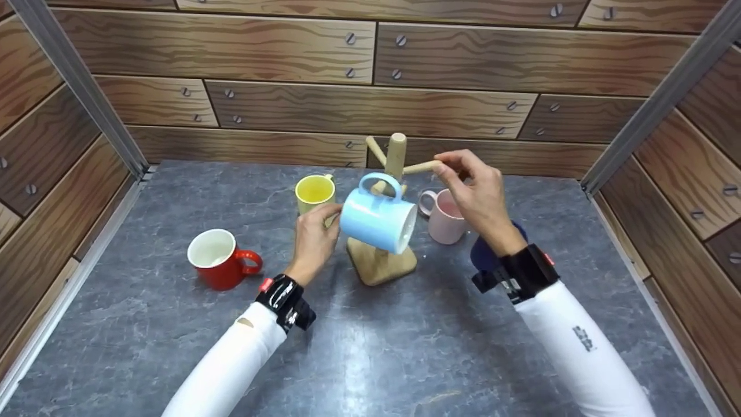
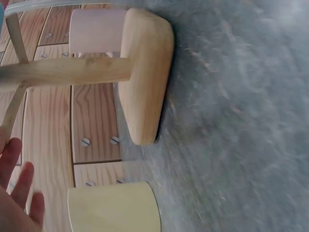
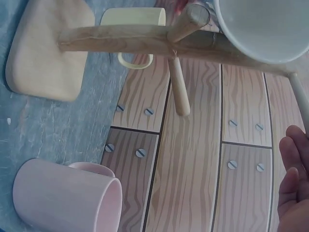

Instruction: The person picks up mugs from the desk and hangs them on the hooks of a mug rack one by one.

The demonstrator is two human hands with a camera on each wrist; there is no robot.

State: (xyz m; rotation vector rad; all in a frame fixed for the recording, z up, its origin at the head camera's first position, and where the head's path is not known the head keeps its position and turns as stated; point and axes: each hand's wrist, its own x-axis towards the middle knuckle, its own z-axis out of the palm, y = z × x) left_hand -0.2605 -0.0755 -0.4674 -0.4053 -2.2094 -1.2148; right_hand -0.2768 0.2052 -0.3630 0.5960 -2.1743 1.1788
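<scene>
My left hand [image 1: 315, 234] holds a light blue mug [image 1: 370, 217] by its base end, fingertips at the edge. The mug lies tilted on its side in front of the wooden mug tree [image 1: 397, 155], handle upward and mouth facing right. Its white inside [image 3: 265, 29] shows in the right wrist view. A peg end appears through the handle loop in the head view; the contact there is hidden. My right hand [image 1: 477, 191] pinches the tip of the tree's right upper peg [image 1: 421, 167] between thumb and finger. The square wooden base [image 2: 147, 77] stands on the table.
A yellow mug [image 1: 314, 191] stands behind my left hand, and a red mug [image 1: 219, 263] stands farther left. Near the tree's right side is a pink mug [image 1: 446, 226]. A dark blue mug [image 1: 483, 255] is partly hidden under my right wrist. Wood-patterned walls [image 1: 289, 49] enclose the grey table.
</scene>
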